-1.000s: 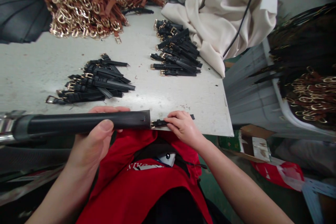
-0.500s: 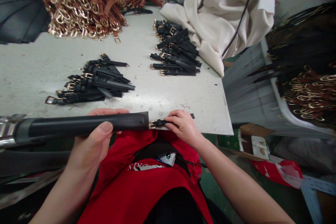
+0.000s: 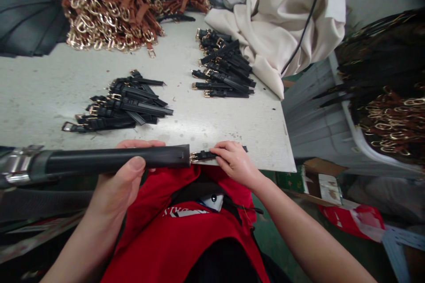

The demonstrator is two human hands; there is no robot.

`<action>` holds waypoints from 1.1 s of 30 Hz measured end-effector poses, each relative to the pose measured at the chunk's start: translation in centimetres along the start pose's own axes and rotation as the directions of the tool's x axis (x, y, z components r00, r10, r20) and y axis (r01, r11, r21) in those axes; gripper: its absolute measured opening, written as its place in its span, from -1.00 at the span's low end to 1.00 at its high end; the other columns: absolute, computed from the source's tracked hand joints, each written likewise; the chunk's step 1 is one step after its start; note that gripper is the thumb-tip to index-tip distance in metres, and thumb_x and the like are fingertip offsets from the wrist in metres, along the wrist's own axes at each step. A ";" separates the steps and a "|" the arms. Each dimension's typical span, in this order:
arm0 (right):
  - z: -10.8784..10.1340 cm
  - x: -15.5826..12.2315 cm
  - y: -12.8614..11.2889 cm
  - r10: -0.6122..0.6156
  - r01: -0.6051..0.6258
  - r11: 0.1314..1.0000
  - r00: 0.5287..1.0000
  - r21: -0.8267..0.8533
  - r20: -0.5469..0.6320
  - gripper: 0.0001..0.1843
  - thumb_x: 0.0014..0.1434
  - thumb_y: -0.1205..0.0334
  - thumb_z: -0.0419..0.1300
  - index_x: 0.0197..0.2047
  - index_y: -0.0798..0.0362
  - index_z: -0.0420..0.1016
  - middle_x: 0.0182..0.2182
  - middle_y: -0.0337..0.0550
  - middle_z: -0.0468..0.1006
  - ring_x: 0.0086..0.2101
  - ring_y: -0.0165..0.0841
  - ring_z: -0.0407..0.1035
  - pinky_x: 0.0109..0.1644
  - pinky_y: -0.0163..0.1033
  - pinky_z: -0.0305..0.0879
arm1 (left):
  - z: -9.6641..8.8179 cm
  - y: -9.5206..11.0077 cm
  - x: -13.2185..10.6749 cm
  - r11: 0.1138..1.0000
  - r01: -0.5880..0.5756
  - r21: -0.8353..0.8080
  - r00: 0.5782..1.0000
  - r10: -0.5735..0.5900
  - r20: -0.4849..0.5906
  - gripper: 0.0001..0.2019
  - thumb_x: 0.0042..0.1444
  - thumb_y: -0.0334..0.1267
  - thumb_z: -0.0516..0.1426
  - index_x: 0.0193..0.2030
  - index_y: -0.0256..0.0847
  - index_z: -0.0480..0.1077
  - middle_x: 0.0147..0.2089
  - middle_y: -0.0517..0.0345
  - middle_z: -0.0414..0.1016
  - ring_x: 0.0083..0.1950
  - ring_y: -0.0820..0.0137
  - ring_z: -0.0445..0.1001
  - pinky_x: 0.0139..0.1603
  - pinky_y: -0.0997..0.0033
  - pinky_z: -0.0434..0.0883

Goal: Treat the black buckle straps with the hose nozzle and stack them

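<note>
My left hand (image 3: 124,181) is wrapped round a black tube (image 3: 109,159) with a flattened end and a metal clamp (image 3: 25,163) further back. The thumb lies along its near side, and the other fingers are mostly hidden behind it. The tube's flat end points right, right beside the gold buckle of a short black buckle strap (image 3: 201,155). My right hand (image 3: 234,161) is closed on that strap at the table's front edge, its fingers over the middle part. The strap's tail (image 3: 245,148) sticks out beyond the fingers.
On the white table (image 3: 186,124) lie two piles of black buckle straps, a left pile (image 3: 126,101) and a right pile (image 3: 226,64). Brown straps with gold buckles (image 3: 109,13) are heaped behind. Cream fabric (image 3: 265,31) drapes over the back right corner. A grey bin (image 3: 308,110) stands at right.
The view has shifted slightly, so everything appears a little further right and lower. Both hands keep their hold, and the tube's end stays beside the buckle.
</note>
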State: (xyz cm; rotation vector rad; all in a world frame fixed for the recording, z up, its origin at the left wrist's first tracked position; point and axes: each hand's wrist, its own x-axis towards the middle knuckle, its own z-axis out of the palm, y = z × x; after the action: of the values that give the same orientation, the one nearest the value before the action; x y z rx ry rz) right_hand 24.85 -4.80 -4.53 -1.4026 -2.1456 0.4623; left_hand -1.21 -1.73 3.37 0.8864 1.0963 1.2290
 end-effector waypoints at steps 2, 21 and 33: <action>-0.3 -0.3 0.0 -0.005 0.004 1.000 1.000 0.024 0.003 -0.64 0.28 0.35 0.00 0.09 0.08 0.44 -0.06 0.02 0.52 -0.05 -0.21 0.38 0.03 -0.02 0.31 | -0.2 0.0 0.0 1.000 -0.008 0.007 1.000 0.008 -0.005 -0.71 -0.21 -0.16 0.38 -0.32 -0.23 0.53 -0.29 0.04 0.65 -0.36 0.34 0.55 -0.41 0.48 0.46; 0.7 2.3 1.3 0.066 -0.066 0.998 0.997 0.000 -0.034 -0.80 0.24 0.28 0.16 -0.09 0.02 0.57 -0.25 -0.06 0.54 -0.22 -0.24 0.40 -0.13 -0.11 0.31 | 3.6 -4.5 1.6 0.988 -0.022 -0.152 1.000 0.021 -0.013 -0.66 -0.25 -0.08 0.39 -0.34 -0.18 0.50 -0.31 0.08 0.61 -0.43 0.40 0.45 -0.50 0.48 0.39; 0.5 2.2 1.1 0.090 -0.088 0.995 0.995 0.045 -0.036 -0.77 0.23 0.28 0.13 -0.08 0.01 0.55 -0.24 -0.05 0.53 -0.21 -0.22 0.40 -0.13 -0.08 0.33 | 3.5 -2.0 0.6 0.979 -0.135 0.154 0.989 0.123 0.084 -0.75 -0.13 -0.16 0.34 -0.27 -0.11 0.52 -0.17 0.07 0.61 -0.14 0.21 0.54 -0.18 0.30 0.48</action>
State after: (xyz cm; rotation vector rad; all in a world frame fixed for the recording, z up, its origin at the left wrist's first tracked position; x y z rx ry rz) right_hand 24.61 -2.32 -4.95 -1.4755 -2.0373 0.5093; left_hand 2.66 -1.22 2.31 1.1317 1.1027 1.2162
